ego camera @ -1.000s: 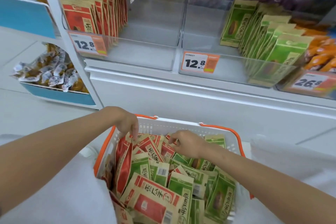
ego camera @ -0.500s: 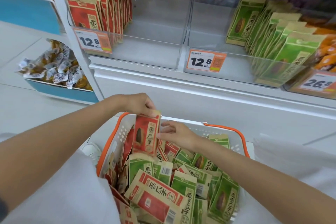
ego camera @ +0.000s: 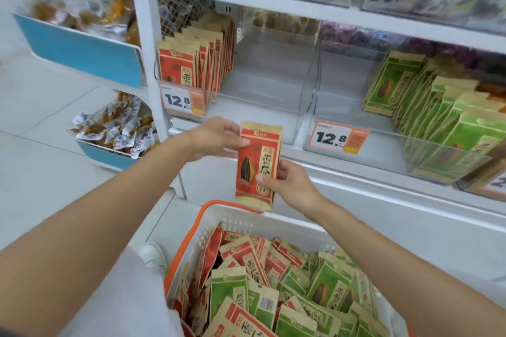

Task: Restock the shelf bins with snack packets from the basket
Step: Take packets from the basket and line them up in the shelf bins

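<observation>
A red snack packet (ego camera: 258, 154) stands upright in the air in front of the shelf, above the basket. My left hand (ego camera: 216, 138) grips its upper left edge and my right hand (ego camera: 290, 186) pinches its lower right side. The white basket with an orange rim (ego camera: 191, 238) sits below, full of red and green packets (ego camera: 273, 282). The left clear bin (ego camera: 273, 107) holds a row of red packets (ego camera: 191, 63) at its left side. The right clear bin (ego camera: 356, 107) holds green packets (ego camera: 438, 112) at its right.
Orange price tags reading 12.8 (ego camera: 182, 100) hang on the bin fronts. A blue-fronted rack (ego camera: 82, 52) with wrapped snacks stands to the left. A higher shelf (ego camera: 273, 5) carries yellow packets. A white shoe (ego camera: 152, 254) shows on the floor beside the basket.
Both hands rose out of the basket with one red packet, lifting it from basket level up to the front of the left bin. The view tilted upward.
</observation>
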